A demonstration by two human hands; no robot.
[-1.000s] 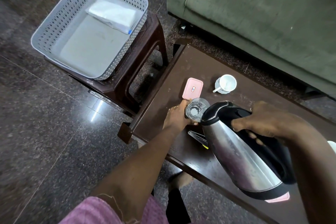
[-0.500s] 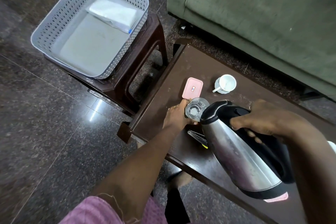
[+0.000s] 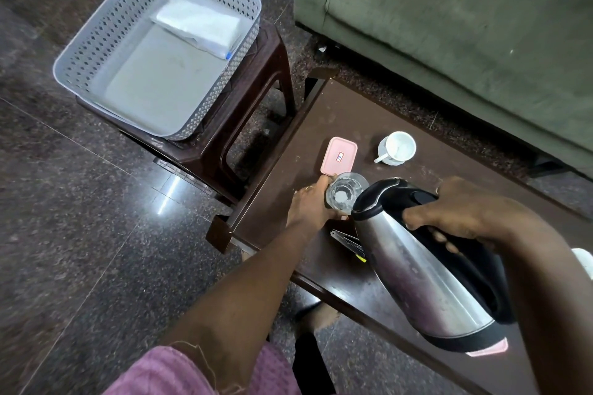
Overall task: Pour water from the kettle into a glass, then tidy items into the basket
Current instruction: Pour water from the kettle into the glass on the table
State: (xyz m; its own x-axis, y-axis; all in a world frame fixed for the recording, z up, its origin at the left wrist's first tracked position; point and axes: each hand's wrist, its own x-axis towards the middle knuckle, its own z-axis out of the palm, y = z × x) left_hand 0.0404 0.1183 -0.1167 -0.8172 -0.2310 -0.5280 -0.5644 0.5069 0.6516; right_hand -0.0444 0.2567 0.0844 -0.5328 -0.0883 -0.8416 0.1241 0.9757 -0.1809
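Note:
A steel kettle [image 3: 420, 269] with a black lid and handle is tilted leftward, its spout over a clear glass [image 3: 345, 194] on the dark brown table [image 3: 308, 138]. My right hand [image 3: 465, 212] grips the kettle's handle. My left hand [image 3: 309, 205] wraps the glass from the left side. Off to the upper left, a grey perforated basket [image 3: 96, 51] rests on a brown stool [image 3: 256, 86]; a white packet [image 3: 199, 21] lies inside it.
A pink lidded box [image 3: 339, 155] and a white cup on a saucer [image 3: 398, 147] lie beyond the glass. A thin metal item [image 3: 345, 238] peeks out under the kettle. Something pink [image 3: 491, 350] shows beneath the kettle's base. A green sofa [image 3: 449, 26] borders the table's far side.
The kettle has shifted slightly up and to the left over the glass. My left hand stays on the glass.

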